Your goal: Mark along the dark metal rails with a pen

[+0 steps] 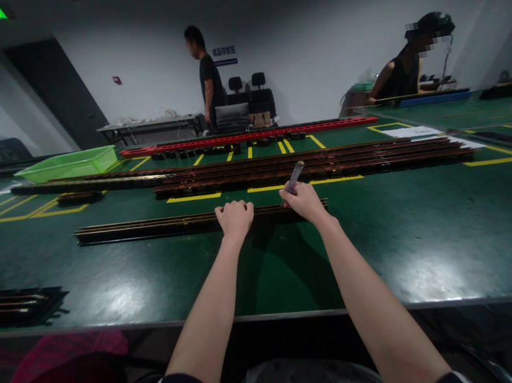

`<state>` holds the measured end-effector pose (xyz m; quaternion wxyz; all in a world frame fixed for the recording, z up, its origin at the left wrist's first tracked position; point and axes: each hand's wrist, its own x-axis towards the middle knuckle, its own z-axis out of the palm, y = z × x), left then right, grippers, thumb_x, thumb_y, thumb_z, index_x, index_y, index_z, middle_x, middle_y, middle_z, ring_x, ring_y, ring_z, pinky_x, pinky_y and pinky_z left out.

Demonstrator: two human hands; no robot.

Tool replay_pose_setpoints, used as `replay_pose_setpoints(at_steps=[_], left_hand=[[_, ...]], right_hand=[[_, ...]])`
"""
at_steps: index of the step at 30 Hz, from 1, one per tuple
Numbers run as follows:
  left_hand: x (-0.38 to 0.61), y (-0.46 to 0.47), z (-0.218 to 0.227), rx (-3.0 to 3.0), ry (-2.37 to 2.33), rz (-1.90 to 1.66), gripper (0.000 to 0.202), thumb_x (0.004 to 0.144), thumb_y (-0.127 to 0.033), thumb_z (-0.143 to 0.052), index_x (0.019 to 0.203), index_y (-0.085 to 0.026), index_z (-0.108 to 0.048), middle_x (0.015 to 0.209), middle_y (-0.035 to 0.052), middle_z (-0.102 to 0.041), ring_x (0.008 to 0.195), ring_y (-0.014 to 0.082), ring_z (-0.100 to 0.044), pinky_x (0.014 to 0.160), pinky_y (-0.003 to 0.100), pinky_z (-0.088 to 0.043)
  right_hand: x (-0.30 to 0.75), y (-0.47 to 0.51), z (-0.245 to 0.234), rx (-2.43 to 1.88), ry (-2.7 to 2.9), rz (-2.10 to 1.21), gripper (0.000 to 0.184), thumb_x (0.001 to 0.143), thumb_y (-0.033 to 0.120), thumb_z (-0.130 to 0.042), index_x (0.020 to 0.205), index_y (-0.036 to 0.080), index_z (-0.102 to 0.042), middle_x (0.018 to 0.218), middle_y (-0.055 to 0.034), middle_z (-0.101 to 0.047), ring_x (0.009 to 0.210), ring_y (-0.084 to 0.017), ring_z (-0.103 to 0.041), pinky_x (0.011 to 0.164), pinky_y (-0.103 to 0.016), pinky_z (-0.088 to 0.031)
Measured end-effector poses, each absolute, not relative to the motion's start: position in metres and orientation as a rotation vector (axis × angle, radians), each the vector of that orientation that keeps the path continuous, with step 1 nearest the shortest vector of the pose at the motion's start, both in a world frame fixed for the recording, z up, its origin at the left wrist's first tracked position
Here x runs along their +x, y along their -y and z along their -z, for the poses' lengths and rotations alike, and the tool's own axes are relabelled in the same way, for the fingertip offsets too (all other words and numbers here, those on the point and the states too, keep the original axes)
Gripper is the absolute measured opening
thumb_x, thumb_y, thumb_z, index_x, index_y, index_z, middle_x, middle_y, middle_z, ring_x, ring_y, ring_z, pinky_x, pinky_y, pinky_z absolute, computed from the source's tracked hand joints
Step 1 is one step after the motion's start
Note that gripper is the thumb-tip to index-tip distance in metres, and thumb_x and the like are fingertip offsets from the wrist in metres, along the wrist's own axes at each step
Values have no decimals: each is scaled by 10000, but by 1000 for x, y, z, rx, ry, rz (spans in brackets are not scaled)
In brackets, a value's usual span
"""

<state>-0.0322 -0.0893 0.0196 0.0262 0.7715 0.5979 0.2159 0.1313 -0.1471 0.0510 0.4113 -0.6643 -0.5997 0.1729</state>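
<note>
A bundle of long dark strips [153, 227] with brass-coloured edges lies across the green table in front of me. My left hand [235, 218] is closed over the bundle right of its middle, fingers curled down past the far edge. Near the bundle's right end, my right hand [308, 201] is closed around a marker-like pen [295, 176] with a clear grey barrel, which tilts up to the right. The same hand rests on or just above the strips; its lower fingers are hidden. Beyond both hands lies a wider stack of similar reddish-brown strips [354, 158].
More dark strips [3, 306] lie at the near left. A light green tray [68, 166] and a long red rail [246, 136] are at the back. White paper [411, 133] lies right of the stack. One person [210, 81] stands behind the table; another [401, 73] is at right.
</note>
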Motion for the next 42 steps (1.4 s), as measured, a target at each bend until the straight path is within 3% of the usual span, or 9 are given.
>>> replay_pose_setpoints(at_steps=[15, 29, 42], left_hand=[[-33, 89, -17, 2410, -1838, -736, 426, 892, -324, -307, 720, -134, -647, 835, 113, -681, 802, 209, -598, 891, 418, -358], [-34, 89, -17, 2379, -1815, -727, 409, 889, -330, -310, 653, -153, -594, 775, 87, -664, 745, 185, -581, 899, 405, -349], [-34, 89, -19, 2400, -1834, -699, 422, 895, -330, -307, 698, -152, -636, 817, 102, -678, 775, 199, -591, 896, 411, -366]], right_hand=[[133, 145, -53, -1721, 1481, -410, 167, 897, 254, -519, 864, 119, -612, 731, -76, -673, 710, -172, -648, 731, -291, -493], [133, 153, -57, -1763, 1469, -312, 157, 894, 244, -513, 792, 144, -577, 708, -63, -647, 654, -172, -615, 632, -287, -486], [132, 150, -55, -1721, 1478, -333, 148, 897, 241, -516, 810, 137, -577, 715, -71, -650, 669, -171, -630, 669, -282, -491]])
